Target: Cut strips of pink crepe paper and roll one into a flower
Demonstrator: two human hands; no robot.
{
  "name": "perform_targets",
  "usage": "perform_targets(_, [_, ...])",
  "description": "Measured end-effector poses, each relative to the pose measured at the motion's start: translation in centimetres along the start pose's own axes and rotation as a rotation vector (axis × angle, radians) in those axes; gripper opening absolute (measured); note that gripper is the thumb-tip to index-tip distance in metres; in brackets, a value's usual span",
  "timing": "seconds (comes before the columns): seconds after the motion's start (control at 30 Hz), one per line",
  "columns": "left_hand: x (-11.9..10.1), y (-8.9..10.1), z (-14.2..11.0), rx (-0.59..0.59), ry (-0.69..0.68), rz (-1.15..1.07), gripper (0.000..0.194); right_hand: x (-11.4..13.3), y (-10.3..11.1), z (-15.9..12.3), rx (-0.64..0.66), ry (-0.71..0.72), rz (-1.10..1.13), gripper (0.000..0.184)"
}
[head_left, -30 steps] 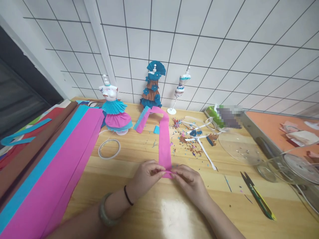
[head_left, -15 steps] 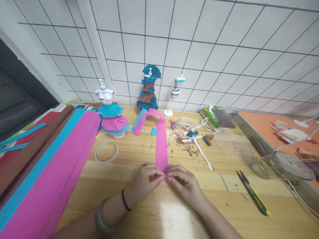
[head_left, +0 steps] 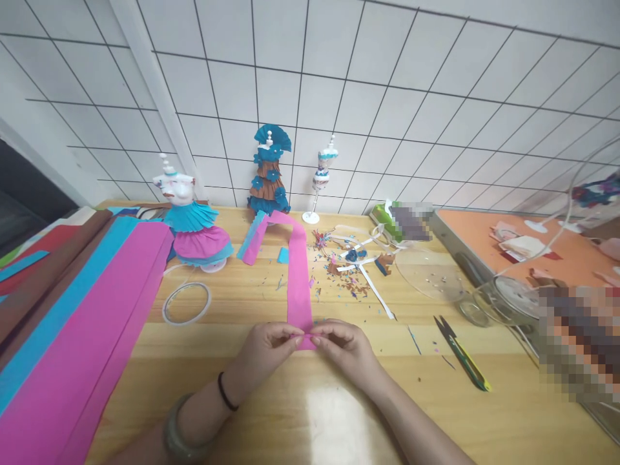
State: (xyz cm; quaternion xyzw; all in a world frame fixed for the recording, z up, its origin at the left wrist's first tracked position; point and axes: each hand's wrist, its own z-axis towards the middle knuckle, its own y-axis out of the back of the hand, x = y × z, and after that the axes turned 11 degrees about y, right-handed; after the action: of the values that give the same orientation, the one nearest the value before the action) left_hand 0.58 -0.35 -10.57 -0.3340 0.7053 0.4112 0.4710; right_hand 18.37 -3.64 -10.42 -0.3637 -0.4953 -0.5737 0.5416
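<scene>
A long pink crepe paper strip [head_left: 298, 278] runs across the table toward me, its far part bending left to a piece with blue along one side. Pinching the near end from the left is my left hand [head_left: 272, 349], closed with thumb against fingers. My right hand [head_left: 346, 352] pinches the same end from the right, close to the left fingertips. A short flap of pink shows below the fingertips. Behind the strip stand a mannequin in a blue and pink skirt [head_left: 201, 242], one in a brown and teal dress [head_left: 268, 181], and a smaller mannequin [head_left: 322, 174].
Layered coloured paper sheets [head_left: 87, 323] cover the left side. A roll of tape [head_left: 186, 303] lies near them. Paper scraps [head_left: 356, 274] and white strips are scattered right of centre. Thread snips [head_left: 462, 355] lie at right, near a clear round plate [head_left: 431, 278] and an orange-topped table [head_left: 475, 226].
The view has turned to the right, so things on the table appear further left. The strip's near end, bunched between the fingers before, now shows a flatter flap below them.
</scene>
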Motion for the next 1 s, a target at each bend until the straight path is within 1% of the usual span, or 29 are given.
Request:
perform_targets(0.07, [0.00,-0.02,0.05,-0.013,-0.004,0.007,0.015,-0.19,-0.05,-0.06,-0.016,-0.017,0.032,0.016])
perform_targets(0.33, [0.21,-0.01,0.11,-0.023,-0.053,-0.025,0.014,-0.15,0.32,0.15,-0.002,-0.015,0.081,0.017])
perform_targets(0.6, [0.53,0.26,0.32,-0.008,-0.031,-0.049,0.016,0.08,0.49,0.14,-0.003,-0.009,0.085,0.018])
perform_targets(0.77, [0.11,0.26,0.18,0.005,-0.031,-0.093,0.016,-0.17,0.67,0.08,-0.012,-0.008,0.081,0.019])
perform_targets(1.0, [0.16,0.30,0.10,-0.015,-0.094,-0.041,0.017,-0.18,0.72,0.22,-0.012,-0.002,0.094,0.019])
